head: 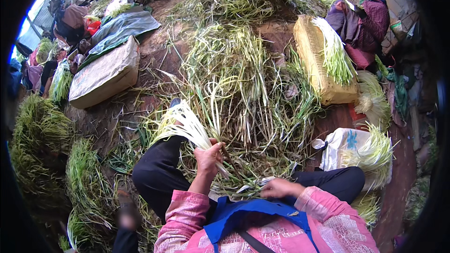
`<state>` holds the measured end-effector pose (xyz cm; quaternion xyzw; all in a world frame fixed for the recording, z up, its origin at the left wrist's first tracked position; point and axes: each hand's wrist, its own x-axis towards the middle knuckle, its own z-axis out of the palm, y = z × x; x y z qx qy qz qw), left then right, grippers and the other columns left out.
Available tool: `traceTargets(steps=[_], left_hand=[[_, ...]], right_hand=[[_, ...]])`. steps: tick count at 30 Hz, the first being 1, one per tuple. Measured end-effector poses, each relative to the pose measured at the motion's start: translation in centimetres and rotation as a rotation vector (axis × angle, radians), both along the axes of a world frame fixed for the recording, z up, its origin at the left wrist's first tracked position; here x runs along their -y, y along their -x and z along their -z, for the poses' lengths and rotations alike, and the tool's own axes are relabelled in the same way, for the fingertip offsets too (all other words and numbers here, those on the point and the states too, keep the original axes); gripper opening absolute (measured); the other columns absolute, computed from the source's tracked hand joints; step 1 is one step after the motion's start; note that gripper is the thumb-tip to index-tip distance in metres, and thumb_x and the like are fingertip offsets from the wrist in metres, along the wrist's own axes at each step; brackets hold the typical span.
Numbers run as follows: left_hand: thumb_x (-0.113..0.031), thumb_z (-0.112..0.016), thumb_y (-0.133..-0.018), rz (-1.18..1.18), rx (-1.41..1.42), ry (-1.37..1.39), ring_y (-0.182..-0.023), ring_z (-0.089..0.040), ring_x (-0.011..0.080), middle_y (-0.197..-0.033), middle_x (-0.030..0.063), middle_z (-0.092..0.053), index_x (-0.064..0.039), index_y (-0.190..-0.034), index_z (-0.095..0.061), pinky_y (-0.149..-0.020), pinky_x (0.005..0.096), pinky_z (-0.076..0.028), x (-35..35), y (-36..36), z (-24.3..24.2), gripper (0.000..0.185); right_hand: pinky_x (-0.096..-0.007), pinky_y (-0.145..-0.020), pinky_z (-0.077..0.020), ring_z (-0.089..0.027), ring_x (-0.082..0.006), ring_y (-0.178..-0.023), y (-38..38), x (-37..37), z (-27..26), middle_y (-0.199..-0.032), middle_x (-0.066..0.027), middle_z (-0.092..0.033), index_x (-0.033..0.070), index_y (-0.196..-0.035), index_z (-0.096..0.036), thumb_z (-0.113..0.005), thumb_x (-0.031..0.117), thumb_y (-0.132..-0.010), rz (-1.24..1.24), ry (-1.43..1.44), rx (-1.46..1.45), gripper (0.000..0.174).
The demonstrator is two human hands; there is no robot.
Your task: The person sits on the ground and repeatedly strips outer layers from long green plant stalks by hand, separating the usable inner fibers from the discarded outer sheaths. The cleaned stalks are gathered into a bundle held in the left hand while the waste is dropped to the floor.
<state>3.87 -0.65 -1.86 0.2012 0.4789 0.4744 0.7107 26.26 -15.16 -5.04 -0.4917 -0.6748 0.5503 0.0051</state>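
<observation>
My left hand (208, 160) is closed around a small bunch of pale stalks (190, 121), which look like blanched chives. Their white ends stick out below the fist, and the yellowish leaves fan out up and to the left. A few longer leaves (215, 112) rise beside the thumb. Low in front of my lap is my right hand (279, 188), its fingers curled and blurred next to some white stalk bits; whether it grips any is not plain. Just beyond both hands spreads a large heap of loose green and dry stalks (242, 88).
To my right, a white sack bundle (330, 151) bears a pile of pale stalks (369, 151). A yellow sack block (309, 66) carries another bunch (334, 49), near a seated person (374, 17). At left are a whitish block (105, 73), green heaps (86, 179) and another person's leg (124, 235).
</observation>
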Motion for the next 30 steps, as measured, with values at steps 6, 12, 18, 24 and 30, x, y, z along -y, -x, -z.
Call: traceTargets(steps=[6,12,18,24,30], left_hand=[[0.000,-0.063,-0.072,0.104,-0.031,0.037,-0.036,-0.042,0.0101,-0.058,0.0043,-0.053,0.000,-0.087,-0.051,-0.033,0.0230,-0.036,1.0,-0.6,0.0,0.018],[-0.008,-0.064,-0.074,0.048,-0.469,-0.167,-0.036,-0.044,0.0078,-0.054,0.0016,-0.051,0.001,-0.080,-0.058,-0.031,0.0204,-0.034,0.4,0.7,-0.7,0.012],[-0.008,-0.065,-0.073,0.154,-0.515,-0.305,-0.037,-0.042,0.0060,-0.057,0.0018,-0.054,0.002,-0.077,-0.060,-0.033,0.0201,-0.033,-1.0,0.4,-1.4,0.011],[-0.008,-0.065,-0.073,0.149,-0.419,-0.245,-0.037,-0.043,0.0052,-0.056,0.0011,-0.054,0.000,-0.076,-0.059,-0.033,0.0193,-0.033,-0.9,0.6,-1.4,0.010],[-0.007,-0.061,-0.073,0.174,-0.440,-0.276,-0.038,-0.043,0.0051,-0.056,0.0001,-0.052,-0.001,-0.076,-0.059,-0.034,0.0192,-0.034,-0.7,0.2,-1.5,0.008]], right_hand=[[-0.0260,-0.064,-0.0431,-0.054,-0.0120,-0.073,5.8,-13.3,-5.3,-0.085,-0.0096,-0.061,-0.002,-0.100,-0.059,-0.057,0.029,-0.083,0.714,0.087,-0.280,0.036],[-0.0251,-0.059,-0.0464,-0.057,-0.0103,-0.064,7.7,-14.8,-2.3,-0.073,-0.0072,-0.064,-0.002,-0.085,-0.063,-0.063,0.016,-0.078,0.712,-0.243,-0.380,0.019],[-0.0363,-0.061,-0.0461,-0.059,-0.0278,-0.067,9.0,-14.1,-4.1,-0.074,-0.0137,-0.060,0.003,-0.079,-0.061,-0.058,0.024,-0.077,0.496,-0.640,-0.118,0.022],[-0.0318,-0.060,-0.0459,-0.059,-0.0220,-0.067,9.2,-13.7,-4.4,-0.073,-0.0114,-0.060,0.001,-0.080,-0.062,-0.063,0.016,-0.075,0.556,-0.646,-0.158,0.016],[-0.0339,-0.057,-0.0449,-0.058,-0.0247,-0.065,9.0,-13.0,-4.3,-0.072,-0.0116,-0.058,0.002,-0.079,-0.060,-0.061,0.015,-0.076,0.549,-0.773,-0.136,0.014]])
